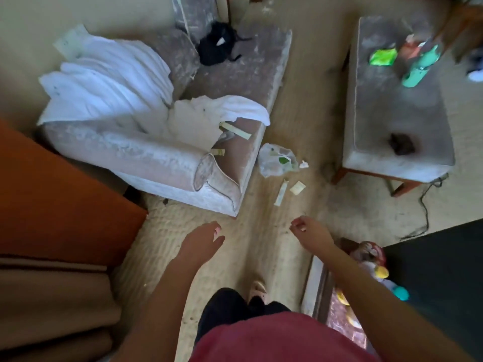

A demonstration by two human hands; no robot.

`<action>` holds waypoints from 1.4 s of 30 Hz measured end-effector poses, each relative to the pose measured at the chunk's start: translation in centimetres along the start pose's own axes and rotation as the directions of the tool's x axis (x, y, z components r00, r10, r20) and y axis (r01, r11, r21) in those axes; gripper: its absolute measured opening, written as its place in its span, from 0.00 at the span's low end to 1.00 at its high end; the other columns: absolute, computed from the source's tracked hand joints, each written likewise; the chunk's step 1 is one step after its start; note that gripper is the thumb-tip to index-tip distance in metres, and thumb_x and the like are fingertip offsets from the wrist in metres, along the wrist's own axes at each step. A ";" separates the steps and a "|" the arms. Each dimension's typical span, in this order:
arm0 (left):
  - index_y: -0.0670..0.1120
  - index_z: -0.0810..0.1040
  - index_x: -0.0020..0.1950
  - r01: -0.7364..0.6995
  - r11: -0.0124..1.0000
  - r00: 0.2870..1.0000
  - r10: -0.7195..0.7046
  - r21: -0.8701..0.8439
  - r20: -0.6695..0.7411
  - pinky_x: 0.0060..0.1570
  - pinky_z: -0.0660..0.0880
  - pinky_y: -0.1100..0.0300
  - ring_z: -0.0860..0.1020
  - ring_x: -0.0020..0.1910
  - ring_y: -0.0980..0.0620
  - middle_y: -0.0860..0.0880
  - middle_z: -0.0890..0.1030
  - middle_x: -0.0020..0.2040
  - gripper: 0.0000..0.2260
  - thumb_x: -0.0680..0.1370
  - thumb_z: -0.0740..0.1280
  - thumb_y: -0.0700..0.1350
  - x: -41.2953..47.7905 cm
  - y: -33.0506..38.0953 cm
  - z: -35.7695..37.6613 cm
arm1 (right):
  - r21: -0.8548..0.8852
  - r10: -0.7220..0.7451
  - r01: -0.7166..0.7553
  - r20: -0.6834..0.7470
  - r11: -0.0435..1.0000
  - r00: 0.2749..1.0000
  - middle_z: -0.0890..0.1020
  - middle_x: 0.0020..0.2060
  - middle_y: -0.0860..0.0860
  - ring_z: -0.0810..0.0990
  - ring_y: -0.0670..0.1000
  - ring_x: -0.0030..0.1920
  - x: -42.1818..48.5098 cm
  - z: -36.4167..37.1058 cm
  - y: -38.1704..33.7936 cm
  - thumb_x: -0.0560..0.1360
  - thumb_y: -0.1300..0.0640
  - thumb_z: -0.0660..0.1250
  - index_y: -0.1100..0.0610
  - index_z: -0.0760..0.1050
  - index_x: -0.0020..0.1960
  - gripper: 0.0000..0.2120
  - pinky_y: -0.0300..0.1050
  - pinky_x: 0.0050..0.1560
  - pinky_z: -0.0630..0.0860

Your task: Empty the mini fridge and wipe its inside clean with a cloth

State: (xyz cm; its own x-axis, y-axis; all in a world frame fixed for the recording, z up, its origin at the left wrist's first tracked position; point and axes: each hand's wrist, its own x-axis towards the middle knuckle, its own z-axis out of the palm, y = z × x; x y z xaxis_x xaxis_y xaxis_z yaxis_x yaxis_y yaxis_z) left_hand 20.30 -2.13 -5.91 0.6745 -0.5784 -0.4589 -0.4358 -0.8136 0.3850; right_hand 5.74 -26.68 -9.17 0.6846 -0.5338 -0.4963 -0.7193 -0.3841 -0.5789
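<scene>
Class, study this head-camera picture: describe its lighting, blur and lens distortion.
Head view: dim, soft light, no glare; the wide lens tilts the sofa and bench outward; the green bottle at top right is smeared; the left hand and right hand are slightly soft.

Both hands out, empty: left hand (pixel 202 240) loose, right hand (pixel 311 231) lightly curled. Just past the right fingers (pixel 296 227) lay paper scraps (pixel 281 192), then a bag (pixel 275 160). Beyond the left fingers (pixel 217 232) stood a sofa (pixel 156 158) with towels (pixel 109 82).
</scene>
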 end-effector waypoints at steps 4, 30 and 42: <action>0.44 0.74 0.61 -0.082 0.987 0.987 0.061 0.140 0.146 0.55 0.71 0.56 0.76 0.55 0.48 0.46 0.78 0.56 0.12 0.80 0.61 0.49 8.9 4.4 -2.3 | 0.068 0.106 -0.104 -0.020 0.992 0.994 0.81 0.46 0.51 0.79 0.53 0.52 4.7 -4.1 0.7 0.77 0.54 0.66 0.56 0.78 0.51 0.07 0.42 0.52 0.73; 0.44 0.76 0.56 -0.504 0.834 0.756 0.301 0.223 0.581 0.48 0.71 0.59 0.79 0.51 0.48 0.48 0.81 0.52 0.09 0.79 0.64 0.47 61.2 49.0 0.5 | 0.465 0.660 -0.523 -0.199 0.714 0.724 0.81 0.56 0.54 0.78 0.55 0.57 46.7 -36.5 22.9 0.77 0.57 0.64 0.56 0.77 0.59 0.12 0.45 0.55 0.74; 0.45 0.76 0.61 -0.375 0.890 0.776 0.148 0.260 0.613 0.58 0.72 0.55 0.78 0.57 0.48 0.48 0.81 0.56 0.12 0.80 0.62 0.46 74.5 59.8 8.5 | 0.113 0.676 -0.674 0.024 0.731 0.737 0.58 0.76 0.53 0.58 0.59 0.73 60.3 -39.5 40.8 0.74 0.38 0.62 0.41 0.78 0.58 0.15 0.50 0.68 0.62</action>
State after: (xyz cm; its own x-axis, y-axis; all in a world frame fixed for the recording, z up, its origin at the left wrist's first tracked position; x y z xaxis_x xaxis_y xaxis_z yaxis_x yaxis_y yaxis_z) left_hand 39.39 -94.39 -23.80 0.0937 -0.6060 -0.7899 -0.7955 -0.5226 0.3066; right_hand 13.00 -104.27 -37.13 0.0214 -0.6346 -0.7726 -0.9732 0.1638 -0.1615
